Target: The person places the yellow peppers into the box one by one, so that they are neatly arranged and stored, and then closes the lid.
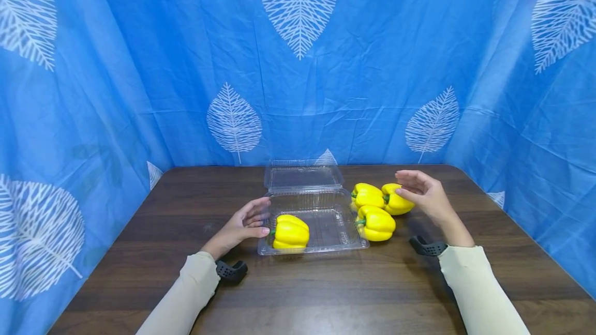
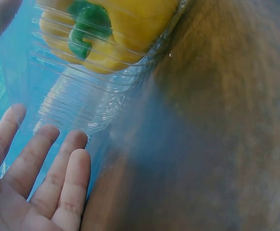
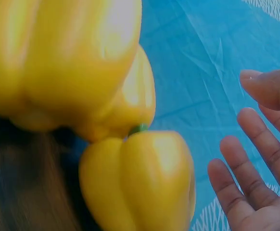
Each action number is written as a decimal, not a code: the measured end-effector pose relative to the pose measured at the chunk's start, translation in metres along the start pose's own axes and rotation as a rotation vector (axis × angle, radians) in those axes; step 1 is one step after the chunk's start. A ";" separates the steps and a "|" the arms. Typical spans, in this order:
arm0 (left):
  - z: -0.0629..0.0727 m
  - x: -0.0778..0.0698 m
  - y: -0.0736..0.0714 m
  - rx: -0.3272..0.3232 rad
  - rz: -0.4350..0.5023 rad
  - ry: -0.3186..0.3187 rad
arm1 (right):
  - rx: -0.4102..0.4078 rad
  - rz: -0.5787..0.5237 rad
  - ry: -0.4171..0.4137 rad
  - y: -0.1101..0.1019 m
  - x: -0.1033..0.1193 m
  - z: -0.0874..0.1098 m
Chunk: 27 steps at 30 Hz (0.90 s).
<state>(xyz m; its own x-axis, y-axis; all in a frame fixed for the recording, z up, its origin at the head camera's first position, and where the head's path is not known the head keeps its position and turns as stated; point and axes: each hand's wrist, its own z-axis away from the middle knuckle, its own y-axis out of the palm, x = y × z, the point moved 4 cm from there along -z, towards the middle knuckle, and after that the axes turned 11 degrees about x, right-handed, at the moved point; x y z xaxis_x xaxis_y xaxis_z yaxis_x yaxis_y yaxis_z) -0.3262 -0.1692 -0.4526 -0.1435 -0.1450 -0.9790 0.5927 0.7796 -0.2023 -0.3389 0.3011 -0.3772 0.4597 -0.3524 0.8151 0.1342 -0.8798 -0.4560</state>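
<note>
A clear plastic clamshell box (image 1: 326,224) lies with its lid (image 1: 302,176) folded back, and one yellow bell pepper (image 1: 291,232) sits in its front left corner. My left hand (image 1: 247,221) is at the box's left side, its fingertips at the wall; the left wrist view shows that pepper's green stem (image 2: 89,29) through the ridged plastic. To the right of the box, three more yellow bell peppers (image 1: 378,224) lie in a cluster. My right hand (image 1: 426,195) hovers beside the rearmost right pepper (image 3: 140,183), fingers loosely bent, nothing held.
The brown wooden table (image 1: 298,293) carries the box and the peppers. A blue curtain (image 1: 372,66) with white leaf prints hangs behind the table and at both sides. Black straps sit on both wrists.
</note>
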 end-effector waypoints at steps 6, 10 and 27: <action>0.001 -0.001 0.000 -0.005 0.006 -0.011 | -0.018 -0.019 0.028 -0.008 -0.009 0.004; 0.001 -0.001 0.000 -0.001 -0.002 -0.005 | -0.022 -0.033 0.056 -0.010 -0.015 0.006; 0.000 0.002 -0.003 0.003 0.005 -0.002 | -0.052 -0.082 0.290 -0.013 -0.056 0.015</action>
<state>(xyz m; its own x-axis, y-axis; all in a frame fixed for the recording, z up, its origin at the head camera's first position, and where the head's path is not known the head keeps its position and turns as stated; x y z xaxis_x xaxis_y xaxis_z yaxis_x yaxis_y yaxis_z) -0.3280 -0.1718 -0.4544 -0.1389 -0.1425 -0.9800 0.5959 0.7783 -0.1977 -0.3525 0.3369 -0.4221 0.1782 -0.3497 0.9198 0.1119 -0.9215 -0.3720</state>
